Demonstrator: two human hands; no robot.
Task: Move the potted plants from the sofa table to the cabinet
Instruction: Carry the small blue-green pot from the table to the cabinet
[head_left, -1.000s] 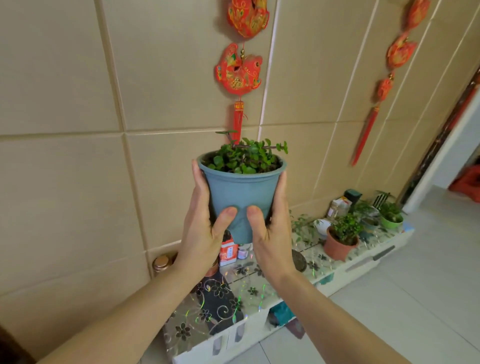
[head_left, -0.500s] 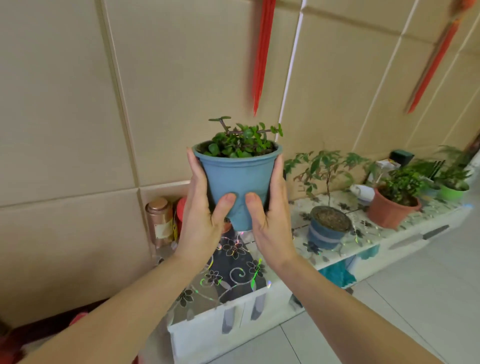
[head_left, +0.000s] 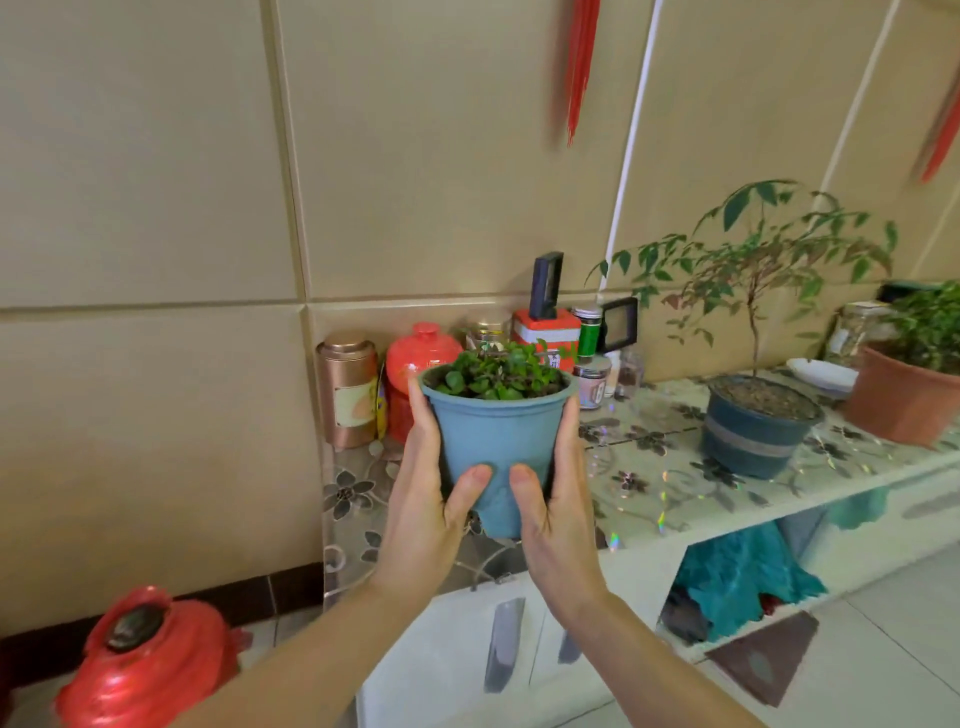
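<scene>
Both hands, left hand (head_left: 423, 499) and right hand (head_left: 563, 499), grasp the blue pot (head_left: 496, 447) above the cabinet (head_left: 675, 525), not yet set down beside two pots already there.

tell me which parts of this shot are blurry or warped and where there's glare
Head view: the red tassel up top is streaked by motion blur, and the red object at lower left is soft. The wide lens bends the wall seams and stretches the cabinet edge. Rainbow glints speckle its glossy floral top. The blue pot and both hands look sharp.
</scene>
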